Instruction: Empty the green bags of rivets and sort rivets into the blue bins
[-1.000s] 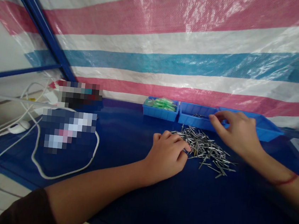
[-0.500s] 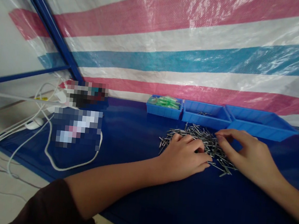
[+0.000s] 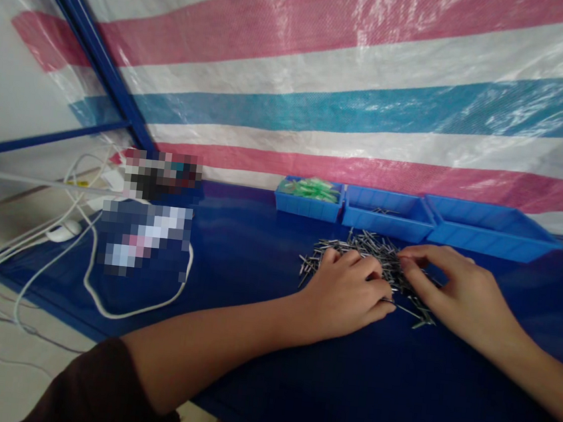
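A heap of thin silvery metal rivets [image 3: 371, 244] lies on the blue table [image 3: 249, 234]. My left hand [image 3: 346, 292] rests over the near left of the heap, fingers curled down. From between its thumb and forefinger a rivet [image 3: 409, 311] points to the right. At the heap's right side is my right hand [image 3: 459, 290], with thumb and forefinger pinched together at the rivets. What lies between those fingertips is too small to make out.
Behind the heap stand three blue bins in a row: one with green packets [image 3: 314, 189], a middle bin [image 3: 385, 222] with a few rivets, and a right bin [image 3: 494, 240]. White cables [image 3: 100, 309] loop at the left. A striped sheet [image 3: 322, 108] hangs behind.
My right hand has come down from in front of the bins to the heap's right side. My left hand has moved right, further over the rivets. The view has shifted slightly.
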The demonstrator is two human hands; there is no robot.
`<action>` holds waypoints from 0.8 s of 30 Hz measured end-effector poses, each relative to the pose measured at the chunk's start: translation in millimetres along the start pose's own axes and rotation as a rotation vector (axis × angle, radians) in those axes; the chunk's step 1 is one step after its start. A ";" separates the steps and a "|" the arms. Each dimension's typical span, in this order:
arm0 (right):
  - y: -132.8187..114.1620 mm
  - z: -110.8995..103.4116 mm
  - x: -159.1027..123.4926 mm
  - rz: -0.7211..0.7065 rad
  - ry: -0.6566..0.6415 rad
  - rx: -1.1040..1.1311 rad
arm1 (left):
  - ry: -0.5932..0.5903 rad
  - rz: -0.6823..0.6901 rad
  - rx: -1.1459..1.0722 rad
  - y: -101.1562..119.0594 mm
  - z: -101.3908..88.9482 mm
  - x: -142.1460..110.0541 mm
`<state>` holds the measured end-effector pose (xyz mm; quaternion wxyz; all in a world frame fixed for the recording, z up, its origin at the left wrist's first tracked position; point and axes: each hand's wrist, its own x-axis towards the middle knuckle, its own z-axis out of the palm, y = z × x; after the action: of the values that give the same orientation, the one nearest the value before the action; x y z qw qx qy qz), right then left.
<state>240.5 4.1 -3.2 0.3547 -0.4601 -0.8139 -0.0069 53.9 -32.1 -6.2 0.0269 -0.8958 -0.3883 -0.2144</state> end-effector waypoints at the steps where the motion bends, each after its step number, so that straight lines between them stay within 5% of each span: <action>1: 0.3 0.6 -0.2 -0.003 -0.002 0.009 | -0.003 -0.016 -0.010 0.6 0.3 -0.1; 12: -12.9 -7.1 -8.1 -0.053 -0.083 0.192 | 0.085 -0.134 -0.087 -3.1 -8.6 3.3; 24: -22.5 -3.7 -14.0 0.085 -0.158 0.344 | 0.317 -0.315 -0.717 -5.3 -7.4 2.7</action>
<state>230.2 -20.5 -1.5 0.3630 -0.4259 -0.8082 0.1834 49.2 -28.1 1.0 -0.2604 -0.7341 -0.4124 -0.4724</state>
